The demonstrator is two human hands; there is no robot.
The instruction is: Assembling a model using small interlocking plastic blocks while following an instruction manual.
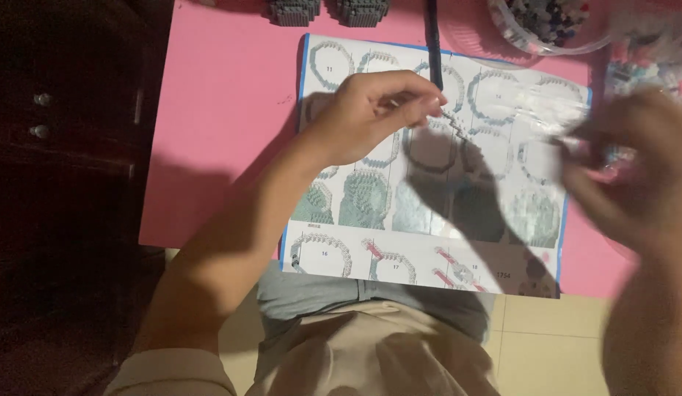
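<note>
Two hands work: left hand pinches a thin grey brick strip at its fingertips; blurred right hand seems clenched, grip unclear.

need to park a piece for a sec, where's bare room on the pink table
The bare pink table left of the instruction sheet, from the two grey block builds to the near edge, is free. A thin strip runs above the sheet. The right side is crowded: bowl of pieces, blurred right hand, left hand over the sheet.
</note>
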